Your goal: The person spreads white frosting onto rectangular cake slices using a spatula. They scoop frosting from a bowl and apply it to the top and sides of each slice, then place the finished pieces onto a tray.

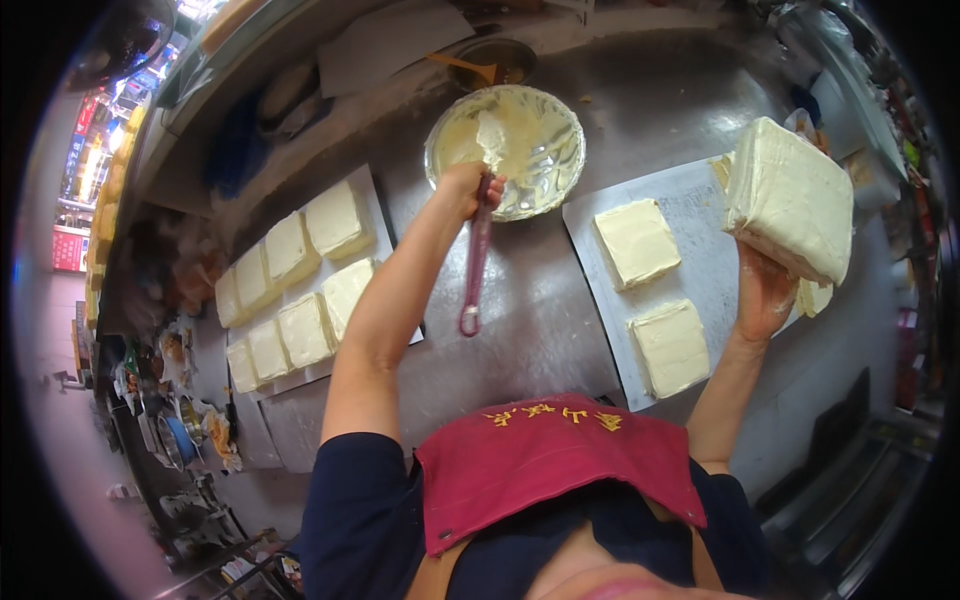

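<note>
My left hand [472, 186] is closed around the maroon handle of a spatula [477, 259]. Its cream-covered blade lies over a large metal bowl [555, 161] smeared with pale cream. Raised on the right is a thick square cake [799, 199] coated in cream, its underside resting on my right hand [766, 292]. Below that cake lies a pale board [694, 206] with two smaller cream-covered blocks [636, 241] near its left side, and pale pieces partly hidden behind the held cake. Several cream-covered blocks [339, 217] stand in two rows on the left board [380, 217].
Beyond the large bowl, a smaller dark bowl [506, 56] holds an orange-handled utensil [461, 66]. The metal worktop [525, 300] runs between the boards. Bags and containers crowd the left edge; a clear plastic container [870, 176] is at the far right.
</note>
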A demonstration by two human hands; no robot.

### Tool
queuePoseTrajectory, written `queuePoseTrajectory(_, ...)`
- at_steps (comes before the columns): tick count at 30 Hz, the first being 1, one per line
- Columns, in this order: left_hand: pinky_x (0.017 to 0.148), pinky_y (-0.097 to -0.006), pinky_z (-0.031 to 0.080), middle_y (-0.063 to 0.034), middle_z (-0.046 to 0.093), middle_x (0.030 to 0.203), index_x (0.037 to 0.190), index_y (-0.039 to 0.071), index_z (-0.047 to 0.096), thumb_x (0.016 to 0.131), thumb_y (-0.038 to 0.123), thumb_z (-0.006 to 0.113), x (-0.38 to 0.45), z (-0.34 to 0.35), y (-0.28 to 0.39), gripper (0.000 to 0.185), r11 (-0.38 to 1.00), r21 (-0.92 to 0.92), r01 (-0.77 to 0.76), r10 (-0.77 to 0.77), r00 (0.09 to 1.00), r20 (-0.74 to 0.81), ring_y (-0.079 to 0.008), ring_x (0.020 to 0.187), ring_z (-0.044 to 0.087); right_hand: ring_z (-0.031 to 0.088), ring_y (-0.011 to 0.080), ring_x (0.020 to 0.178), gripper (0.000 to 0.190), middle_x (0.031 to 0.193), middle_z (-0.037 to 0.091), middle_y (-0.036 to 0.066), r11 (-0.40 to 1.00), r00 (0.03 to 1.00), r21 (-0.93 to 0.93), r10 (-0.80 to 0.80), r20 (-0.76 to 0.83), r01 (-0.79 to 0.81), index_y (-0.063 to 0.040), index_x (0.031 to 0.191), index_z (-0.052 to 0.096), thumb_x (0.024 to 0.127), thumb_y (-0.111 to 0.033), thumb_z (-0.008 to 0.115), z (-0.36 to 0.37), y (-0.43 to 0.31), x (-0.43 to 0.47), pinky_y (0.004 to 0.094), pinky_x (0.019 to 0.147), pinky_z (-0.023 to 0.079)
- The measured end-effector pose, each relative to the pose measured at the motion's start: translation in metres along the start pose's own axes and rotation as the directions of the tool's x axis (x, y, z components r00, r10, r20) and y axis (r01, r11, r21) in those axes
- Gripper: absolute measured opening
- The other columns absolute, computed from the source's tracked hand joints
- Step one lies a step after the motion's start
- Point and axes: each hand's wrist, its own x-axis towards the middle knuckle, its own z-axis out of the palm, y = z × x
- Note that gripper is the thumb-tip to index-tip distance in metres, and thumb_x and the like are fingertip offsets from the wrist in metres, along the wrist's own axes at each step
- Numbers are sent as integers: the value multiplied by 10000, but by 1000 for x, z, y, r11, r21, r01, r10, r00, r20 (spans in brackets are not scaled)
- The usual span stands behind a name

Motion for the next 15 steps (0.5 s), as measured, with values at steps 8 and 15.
queuePoseTrajectory(8,427,-246,343,-72,489,749,972,-35,446,986,120,319,59,53,-21,200,827,-561,45,33,991,127,-125,516,382,97,396,1484,633,1617,165,157,984,965,-105,-162,-206,143,-44,1537,234,1005,-259,503,-25,-36,8,618,1195,5)
queuePoseTrajectory(15,446,-235,322,-71,501,802,979,-14,452,1016,178,372,68,37,-34,212,809,-585,-59,246,937,247,-102,532,376,126,403,1476,656,1608,195,164,990,965,-11,-140,-222,142,-40,1530,260,977,-244,547,-37,-46,4,617,1198,28)
